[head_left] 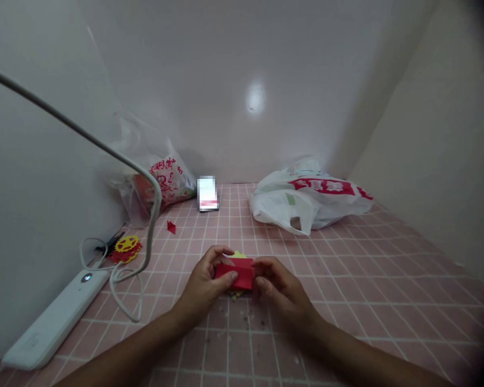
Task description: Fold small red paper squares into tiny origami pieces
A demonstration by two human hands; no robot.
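Note:
A folded piece of red paper is held low over the tiled surface, with a crease running across it. My left hand grips its left side, the thumb pressed flat on the front and the fingers behind. At the paper's right edge is my right hand, fingers curled and index fingertip touching the upper corner; its exact hold is partly hidden. Beneath the red paper, a yellow piece with a jagged edge shows above and below it. Small scraps and specks lie just in front of my hands.
A white power strip and looping white cable lie at left, beside yellow and red cut-outs. A small red scrap lies farther back. A lit phone stands between two plastic bags near the back wall.

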